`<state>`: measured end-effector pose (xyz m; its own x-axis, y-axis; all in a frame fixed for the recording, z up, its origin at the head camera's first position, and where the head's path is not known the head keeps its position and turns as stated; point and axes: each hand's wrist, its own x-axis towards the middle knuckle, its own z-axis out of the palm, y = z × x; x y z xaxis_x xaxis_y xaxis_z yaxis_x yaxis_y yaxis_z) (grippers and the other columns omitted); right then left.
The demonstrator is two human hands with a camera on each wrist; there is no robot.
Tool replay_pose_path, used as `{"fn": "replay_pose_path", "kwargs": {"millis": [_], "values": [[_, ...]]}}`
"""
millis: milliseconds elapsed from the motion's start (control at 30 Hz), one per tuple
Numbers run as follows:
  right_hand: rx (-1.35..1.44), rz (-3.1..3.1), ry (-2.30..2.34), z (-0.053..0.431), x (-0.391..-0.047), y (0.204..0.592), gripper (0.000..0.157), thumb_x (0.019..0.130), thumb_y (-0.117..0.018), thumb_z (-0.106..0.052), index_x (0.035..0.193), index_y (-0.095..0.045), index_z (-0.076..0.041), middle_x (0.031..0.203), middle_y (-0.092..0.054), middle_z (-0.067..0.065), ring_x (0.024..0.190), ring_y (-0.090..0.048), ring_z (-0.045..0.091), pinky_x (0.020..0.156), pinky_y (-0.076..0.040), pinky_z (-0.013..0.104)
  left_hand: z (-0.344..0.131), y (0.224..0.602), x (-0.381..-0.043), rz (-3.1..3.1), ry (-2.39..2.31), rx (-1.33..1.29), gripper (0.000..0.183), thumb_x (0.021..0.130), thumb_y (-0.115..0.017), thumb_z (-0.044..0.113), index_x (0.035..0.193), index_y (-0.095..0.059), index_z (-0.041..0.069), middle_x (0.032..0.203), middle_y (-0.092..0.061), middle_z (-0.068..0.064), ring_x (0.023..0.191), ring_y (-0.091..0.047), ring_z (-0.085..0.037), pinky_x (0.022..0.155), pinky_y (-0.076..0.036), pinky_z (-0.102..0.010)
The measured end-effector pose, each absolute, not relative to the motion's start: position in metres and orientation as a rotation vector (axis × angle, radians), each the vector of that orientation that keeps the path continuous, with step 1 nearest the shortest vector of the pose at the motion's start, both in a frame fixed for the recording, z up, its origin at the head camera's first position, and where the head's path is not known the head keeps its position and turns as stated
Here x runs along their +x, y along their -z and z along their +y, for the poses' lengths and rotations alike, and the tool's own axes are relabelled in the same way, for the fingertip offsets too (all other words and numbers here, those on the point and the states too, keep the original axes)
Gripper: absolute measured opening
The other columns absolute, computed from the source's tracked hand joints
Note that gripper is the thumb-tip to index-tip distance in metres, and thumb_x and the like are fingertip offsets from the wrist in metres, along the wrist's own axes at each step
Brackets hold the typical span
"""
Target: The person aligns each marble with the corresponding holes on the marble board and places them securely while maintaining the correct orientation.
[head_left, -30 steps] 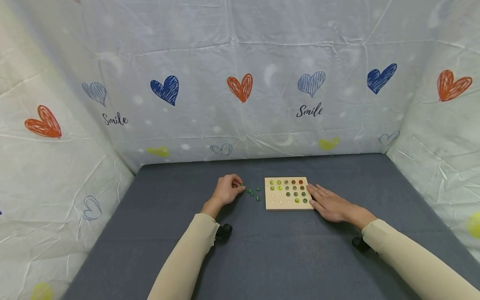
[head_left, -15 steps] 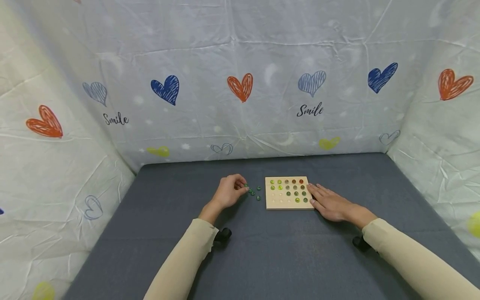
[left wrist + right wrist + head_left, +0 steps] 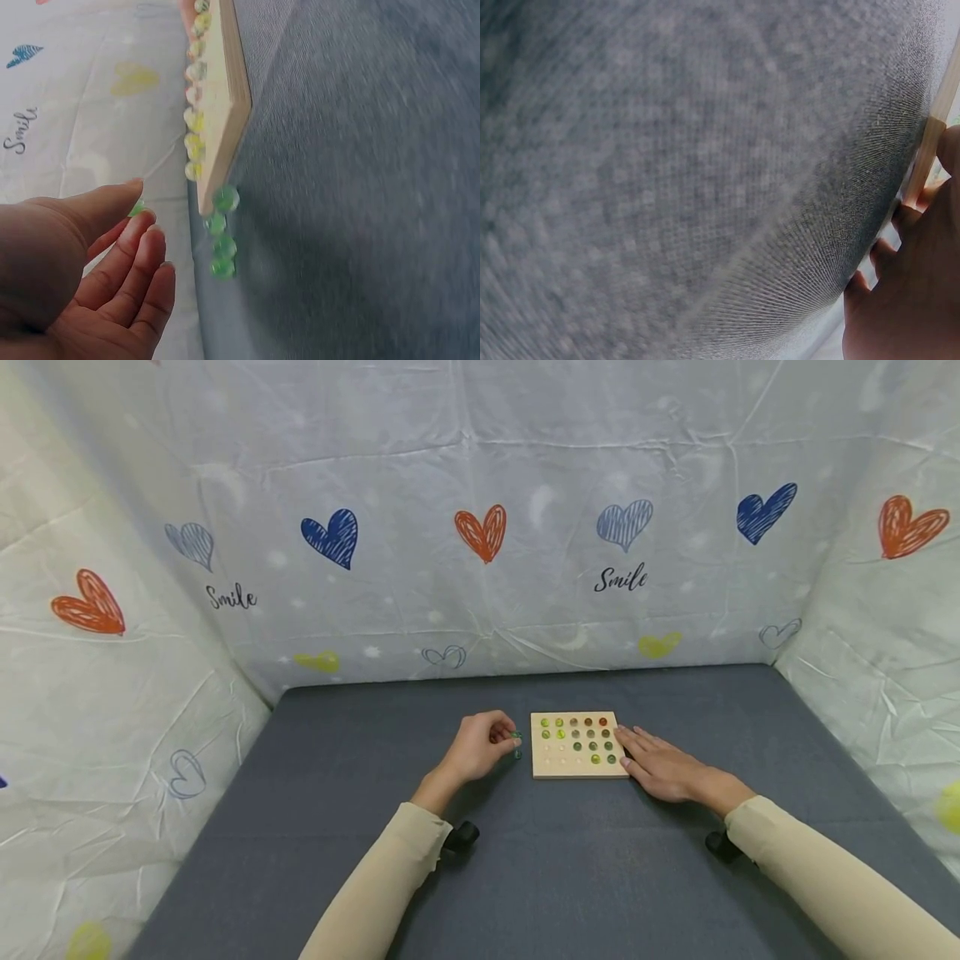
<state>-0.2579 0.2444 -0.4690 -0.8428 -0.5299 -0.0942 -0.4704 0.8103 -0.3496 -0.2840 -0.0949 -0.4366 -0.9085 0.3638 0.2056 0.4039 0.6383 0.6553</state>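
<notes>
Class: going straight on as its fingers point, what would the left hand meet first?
Probably the wooden board, just ahead of the left hand in the head view. The loose green marbles look lower, on the table. Depth is unclear; the hand might pass over the board.

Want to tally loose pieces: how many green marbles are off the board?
5 visible: one green marble pinched in the left hand, four green marbles on the table beside the board; the hand may hide others.
</notes>
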Motion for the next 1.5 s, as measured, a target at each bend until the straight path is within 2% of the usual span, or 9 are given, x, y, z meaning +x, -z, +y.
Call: {"fn": "replay_pose_path", "kwargs": {"millis": [200,467,733,933,1100,1500], "values": [[-0.792,2.817,0.467,0.241,-0.256,0.464,0.061,0.114,-0.034,-0.032,0.16,-0.02,0.005,0.166,-0.018,0.026,0.152,-0.016,0.049,0.121,-0.016,0.061,-0.084,0.438,-0.283,-2.784,1.149,-0.697,0.011,0.095,-0.074,0.011,0.103,-0.07,0.004,0.091,-0.068,-0.005,0.08,-0.063,-0.015,0.073,-0.053,-0.032],[-0.794,2.818,0.461,0.241,-0.255,0.465,0.061,0.114,-0.033,-0.032,0.16,-0.02,0.004,0.167,-0.018,0.025,0.152,-0.016,0.048,0.121,-0.016,0.06,-0.077,0.444,-0.282,-2.79,1.149,-0.737,0.011,0.096,-0.073,0.01,0.103,-0.07,0.003,0.091,-0.068,-0.005,0.08,-0.063,-0.015,0.073,-0.053,-0.032],[-0.816,2.819,0.472,0.245,-0.259,0.47,0.064,0.113,-0.029,-0.039,0.161,-0.019,0.002,0.167,-0.018,0.024,0.153,-0.015,0.046,0.121,-0.016,0.059,-0.069,0.449,-0.284,-2.802,1.158,-0.751,0.01,0.096,-0.074,0.011,0.102,-0.07,0.004,0.092,-0.069,-0.004,0.08,-0.063,-0.013,0.073,-0.053,-0.03],[-0.815,2.826,0.489,0.244,-0.256,0.468,0.061,0.113,-0.034,-0.033,0.16,-0.021,0.005,0.165,-0.02,0.028,0.151,-0.017,0.05,0.119,-0.018,0.062,-0.061,0.45,-0.283,-2.811,1.17,-0.778,0.011,0.096,-0.074,0.011,0.104,-0.07,0.004,0.093,-0.069,-0.004,0.081,-0.062,-0.012,0.074,-0.053,-0.028],[-0.785,2.819,0.475,0.243,-0.256,0.466,0.06,0.113,-0.035,-0.03,0.16,-0.019,0.004,0.167,-0.018,0.025,0.153,-0.015,0.048,0.121,-0.016,0.06,-0.052,0.451,-0.282,-2.804,1.169,-0.822,0.01,0.096,-0.073,0.011,0.103,-0.07,0.005,0.091,-0.068,-0.004,0.079,-0.062,-0.011,0.073,-0.052,-0.028],[-0.771,2.817,0.454,0.24,-0.254,0.463,0.06,0.114,-0.034,-0.032,0.161,-0.02,0.003,0.167,-0.018,0.024,0.153,-0.015,0.047,0.121,-0.016,0.06,-0.03,0.453,-0.279,-2.828,1.199,-0.904,0.008,0.096,-0.074,0.011,0.1,-0.07,0.005,0.088,-0.068,-0.004,0.078,-0.062,-0.012,0.072,-0.052,-0.026]]}}
